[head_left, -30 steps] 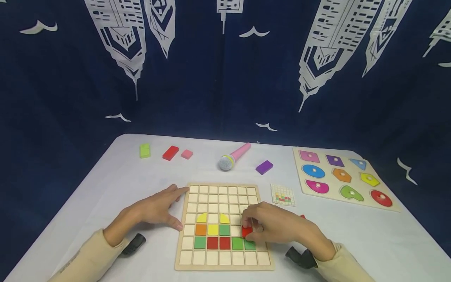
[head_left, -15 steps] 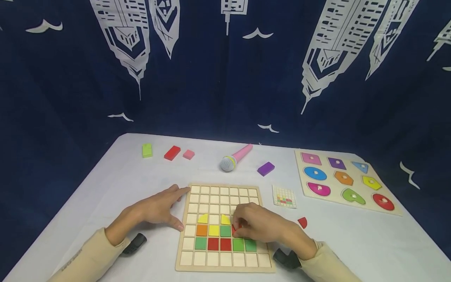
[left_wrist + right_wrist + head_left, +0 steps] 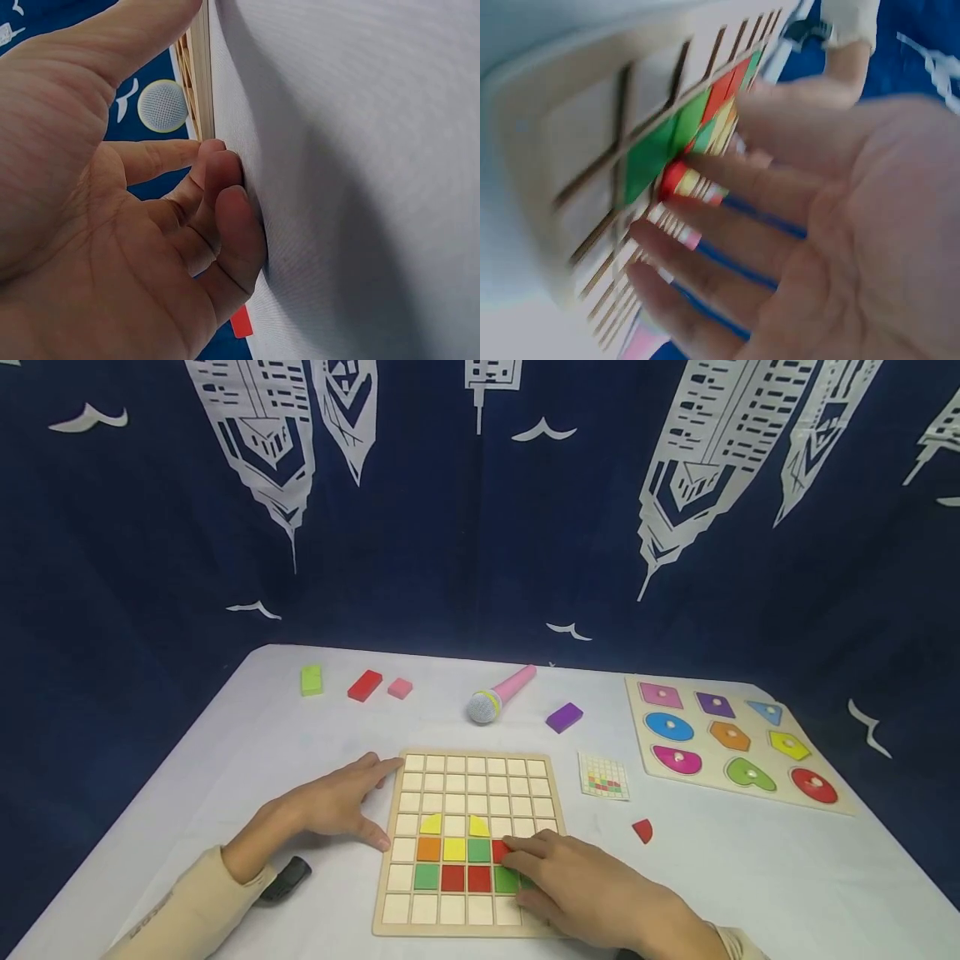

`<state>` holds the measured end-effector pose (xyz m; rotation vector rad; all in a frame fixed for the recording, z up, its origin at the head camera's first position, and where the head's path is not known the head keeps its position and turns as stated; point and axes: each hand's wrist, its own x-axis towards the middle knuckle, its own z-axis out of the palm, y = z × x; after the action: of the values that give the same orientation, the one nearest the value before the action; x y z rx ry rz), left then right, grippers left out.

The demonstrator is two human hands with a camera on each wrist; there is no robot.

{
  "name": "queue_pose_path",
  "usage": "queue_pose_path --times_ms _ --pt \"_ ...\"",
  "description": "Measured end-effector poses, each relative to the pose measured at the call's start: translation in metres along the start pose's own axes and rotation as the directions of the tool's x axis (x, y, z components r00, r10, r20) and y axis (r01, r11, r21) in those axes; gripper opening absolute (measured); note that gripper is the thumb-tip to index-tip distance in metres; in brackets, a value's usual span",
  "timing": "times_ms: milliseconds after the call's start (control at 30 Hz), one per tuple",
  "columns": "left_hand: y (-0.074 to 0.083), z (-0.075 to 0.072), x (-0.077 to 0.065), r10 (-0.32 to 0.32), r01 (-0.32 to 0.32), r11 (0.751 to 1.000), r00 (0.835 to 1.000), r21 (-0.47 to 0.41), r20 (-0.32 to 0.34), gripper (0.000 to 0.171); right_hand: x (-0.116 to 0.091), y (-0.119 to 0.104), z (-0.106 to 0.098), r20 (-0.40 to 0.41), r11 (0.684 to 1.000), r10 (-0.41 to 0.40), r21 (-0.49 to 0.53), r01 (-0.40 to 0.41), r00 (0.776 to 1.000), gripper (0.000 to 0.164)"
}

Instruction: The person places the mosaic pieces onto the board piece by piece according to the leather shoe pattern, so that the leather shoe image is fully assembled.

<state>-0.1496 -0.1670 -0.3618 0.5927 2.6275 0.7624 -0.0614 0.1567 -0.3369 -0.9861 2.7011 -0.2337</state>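
Note:
A wooden grid board [image 3: 456, 787] lies on the table with yellow, orange, green and red tiles in its lower rows. At the board's left edge rests my left hand [image 3: 337, 800], thumb and index finger spread along the rim. My right hand [image 3: 600, 893] reaches over the lower right of the grid. Its outstretched fingertips touch a red tile [image 3: 498, 850] just right of a green tile [image 3: 478, 850]. In the right wrist view the red tile [image 3: 673, 180] sits by the fingertips. The right hand covers the board's lower right cells.
A red quarter-round piece [image 3: 642, 831] and a small pattern card [image 3: 603, 776] lie right of the board. Farther right is a shape puzzle [image 3: 705, 758]. Along the back are a toy microphone [image 3: 498, 695], a purple block [image 3: 564, 717], a red block [image 3: 364, 686] and others.
My right hand carried the red tile left into the cell beside the green tile, let go of it and straightened its fingers, drawing back toward the lower right. My left hand stays put.

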Motion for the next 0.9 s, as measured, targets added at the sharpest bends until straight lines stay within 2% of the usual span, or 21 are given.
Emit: queue_pose_path --times_ms 100,200,267,400,533,700,900 --pt "-0.001 0.001 0.000 -0.006 0.006 1.000 1.000 -0.004 0.002 0.111 -0.005 0.016 -0.003 0.058 0.992 -0.062 0.112 0.056 0.996 0.046" --pt "-0.003 0.003 0.000 -0.010 0.010 1.000 1.000 -0.005 0.004 0.111 -0.006 0.036 -0.010 0.045 0.973 -0.131 0.199 0.120 0.990 0.046" --pt "-0.003 0.004 0.000 -0.007 0.007 1.000 1.000 -0.005 0.003 0.111 -0.007 0.050 -0.017 0.013 0.967 -0.124 0.224 0.118 0.992 0.044" --pt "-0.003 0.004 0.001 -0.013 0.013 1.000 1.000 0.001 0.002 0.112 -0.012 0.075 -0.030 -0.024 0.977 0.001 0.214 0.004 1.000 0.045" --pt "-0.002 0.003 0.001 -0.017 0.017 1.000 1.000 0.009 -0.001 0.112 -0.017 0.099 -0.036 -0.022 0.971 0.113 0.216 -0.106 0.993 0.048" --pt "-0.001 0.002 0.001 -0.012 0.012 1.000 1.000 0.005 0.005 0.111 -0.023 0.127 -0.036 0.013 0.947 0.229 0.231 -0.225 0.973 0.047" --pt "-0.001 0.001 0.001 -0.020 0.020 1.000 1.000 0.011 0.004 0.111 -0.031 0.144 -0.036 0.045 0.912 0.327 0.246 -0.328 0.944 0.039"
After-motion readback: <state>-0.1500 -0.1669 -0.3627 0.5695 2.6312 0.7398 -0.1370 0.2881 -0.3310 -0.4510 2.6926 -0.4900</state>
